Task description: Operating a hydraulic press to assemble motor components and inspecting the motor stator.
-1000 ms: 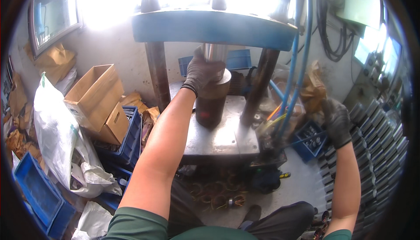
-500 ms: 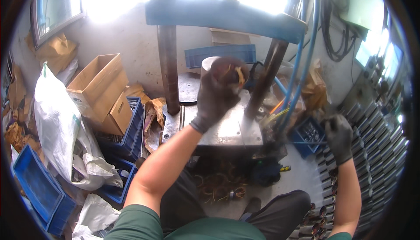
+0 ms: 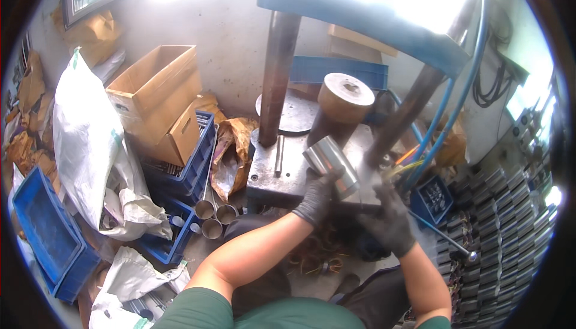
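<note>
My left hand (image 3: pixel 318 197), in a dark glove, is closed around the lower side of a shiny metal cylinder (image 3: pixel 330 162). The cylinder is tilted over the front of the press's steel bed (image 3: pixel 264 170). To its right is my right hand (image 3: pixel 390 221), also gloved and slightly blurred. Its fingers are apart and nothing shows in them. Behind the cylinder, a thick round metal block (image 3: pixel 348 98) stands on a dark stem on the bed. A short steel rod (image 3: pixel 279 156) lies at the bed's left.
Dark columns (image 3: pixel 281 71) and a blue crossbeam (image 3: pixel 360 14) frame the press. A lever with a round knob (image 3: pixel 472 256) sticks out at right, beside rows of metal cylinders (image 3: pixel 504 227). Cardboard boxes (image 3: pixel 153 89), a white sack (image 3: pixel 90 149) and blue crates (image 3: pixel 54 233) fill the left.
My left hand has come down from beside the round block, where it held a dark round end with yellow wires. My right hand has moved left from the far right. The view has shifted left.
</note>
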`<state>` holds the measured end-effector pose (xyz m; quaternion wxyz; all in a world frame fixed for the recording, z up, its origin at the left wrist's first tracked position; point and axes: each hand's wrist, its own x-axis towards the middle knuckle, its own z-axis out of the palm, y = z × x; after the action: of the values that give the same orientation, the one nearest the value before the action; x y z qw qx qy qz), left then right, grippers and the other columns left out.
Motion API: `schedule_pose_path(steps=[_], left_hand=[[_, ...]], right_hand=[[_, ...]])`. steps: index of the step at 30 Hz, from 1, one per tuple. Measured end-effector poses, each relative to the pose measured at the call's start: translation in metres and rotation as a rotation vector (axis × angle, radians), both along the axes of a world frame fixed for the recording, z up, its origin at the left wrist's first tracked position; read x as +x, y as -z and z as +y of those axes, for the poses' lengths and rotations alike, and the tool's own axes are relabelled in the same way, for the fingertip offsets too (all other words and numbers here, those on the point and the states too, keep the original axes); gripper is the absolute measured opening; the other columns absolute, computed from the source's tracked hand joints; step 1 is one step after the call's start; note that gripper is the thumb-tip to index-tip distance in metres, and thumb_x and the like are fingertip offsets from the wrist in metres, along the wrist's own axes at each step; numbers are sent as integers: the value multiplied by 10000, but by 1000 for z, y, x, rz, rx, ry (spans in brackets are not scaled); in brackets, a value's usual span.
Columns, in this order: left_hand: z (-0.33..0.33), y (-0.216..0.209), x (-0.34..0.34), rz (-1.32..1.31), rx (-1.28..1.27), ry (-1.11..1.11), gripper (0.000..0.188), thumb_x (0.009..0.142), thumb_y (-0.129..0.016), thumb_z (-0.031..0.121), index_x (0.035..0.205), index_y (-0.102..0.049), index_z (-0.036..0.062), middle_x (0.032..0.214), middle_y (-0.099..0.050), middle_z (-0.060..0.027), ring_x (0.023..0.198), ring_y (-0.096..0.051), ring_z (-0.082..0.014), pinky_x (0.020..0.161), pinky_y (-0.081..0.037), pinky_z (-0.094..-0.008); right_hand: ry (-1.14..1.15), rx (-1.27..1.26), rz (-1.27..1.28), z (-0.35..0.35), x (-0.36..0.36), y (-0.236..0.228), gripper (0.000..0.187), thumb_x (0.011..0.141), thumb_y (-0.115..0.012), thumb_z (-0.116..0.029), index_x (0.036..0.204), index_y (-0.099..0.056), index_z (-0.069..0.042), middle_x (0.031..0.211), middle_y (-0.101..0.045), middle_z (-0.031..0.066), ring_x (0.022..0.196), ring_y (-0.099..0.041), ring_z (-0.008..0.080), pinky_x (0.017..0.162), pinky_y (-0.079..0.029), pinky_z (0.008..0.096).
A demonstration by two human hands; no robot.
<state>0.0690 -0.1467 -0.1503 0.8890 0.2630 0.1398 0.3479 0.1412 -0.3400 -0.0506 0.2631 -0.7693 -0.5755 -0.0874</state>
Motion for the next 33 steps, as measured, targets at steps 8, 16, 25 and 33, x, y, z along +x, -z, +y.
schedule_pose_path(steps=[8, 16, 25, 33], left_hand=[[11, -3, -10, 181, 184, -95, 748, 895, -855, 304, 1413, -406, 4, 1265, -591, -157, 1157, -634, -253, 974, -585, -404], [69, 8, 1, 627, 591, -677, 821, 882, -856, 238, 1505, -396, -34, 1417, -543, -215, 1292, -549, -295, 1114, -469, -400], [95, 20, 20, 686, 727, -296, 628, 817, -806, 110, 1384, -551, 16, 1191, -689, -221, 1153, -679, -316, 1045, -515, -411], [97, 24, 24, 942, 934, -491, 540, 835, -830, 261, 1287, -641, 31, 1158, -706, -253, 1106, -679, -406, 1013, -525, -464]], right_hand=[[-142, 217, 800, 97, 13, 90, 759, 785, -914, -289, 1384, -516, -44, 1191, -663, 123, 1094, -648, 218, 932, -548, 380], [-69, 196, 236, 107, 34, 106, 847, 673, -913, -327, 1392, -553, -61, 1170, -633, 215, 1091, -644, 382, 944, -554, 446], [-59, 55, 328, 106, 45, 113, 901, 665, -905, -333, 1433, -521, -62, 1194, -595, 234, 1112, -631, 403, 982, -549, 476], [-18, 102, 240, 101, 33, 104, 911, 685, -920, -400, 1405, -520, -10, 1219, -602, 249, 1140, -640, 408, 984, -544, 475]])
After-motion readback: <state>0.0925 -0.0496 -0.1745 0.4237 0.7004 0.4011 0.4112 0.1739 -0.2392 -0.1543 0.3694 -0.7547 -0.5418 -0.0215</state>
